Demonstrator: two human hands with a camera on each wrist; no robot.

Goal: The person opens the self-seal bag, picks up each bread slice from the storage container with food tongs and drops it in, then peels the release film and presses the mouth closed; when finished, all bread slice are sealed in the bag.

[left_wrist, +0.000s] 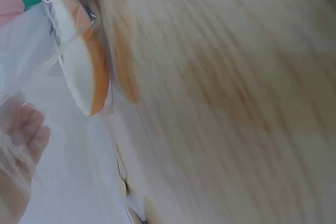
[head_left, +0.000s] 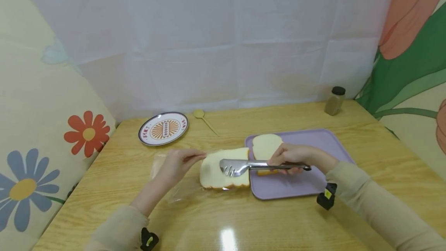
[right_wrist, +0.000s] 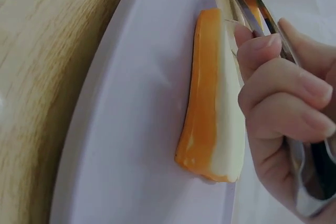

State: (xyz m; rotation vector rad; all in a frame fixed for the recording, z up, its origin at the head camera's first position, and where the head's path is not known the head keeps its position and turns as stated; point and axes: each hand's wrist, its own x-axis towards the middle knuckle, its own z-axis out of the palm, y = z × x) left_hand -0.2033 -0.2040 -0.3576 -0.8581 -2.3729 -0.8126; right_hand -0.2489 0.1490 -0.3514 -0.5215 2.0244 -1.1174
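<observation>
My right hand [head_left: 292, 155] grips a pair of metal tongs [head_left: 257, 164] with dark handle parts. The slotted head of the tongs lies over a bread slice [head_left: 211, 169] with a brown crust, left of the purple tray [head_left: 292, 189]. Clear plastic bag film [head_left: 179, 191] spreads around that slice's left side. At the slice's upper left edge, my left hand [head_left: 174, 165] pinches the film. In the left wrist view, the film passes in front of the left hand's fingers [left_wrist: 34, 135]. Another bread slice [right_wrist: 207, 98] rests on the tray beneath my right hand.
A round white plate [head_left: 148, 131] with a printed centre stands at the back left. Beside it lies a yellow spoon [head_left: 199, 114]. A dark-capped jar [head_left: 334, 103] stands at the back right, close to the white cloth backdrop [head_left: 195, 49].
</observation>
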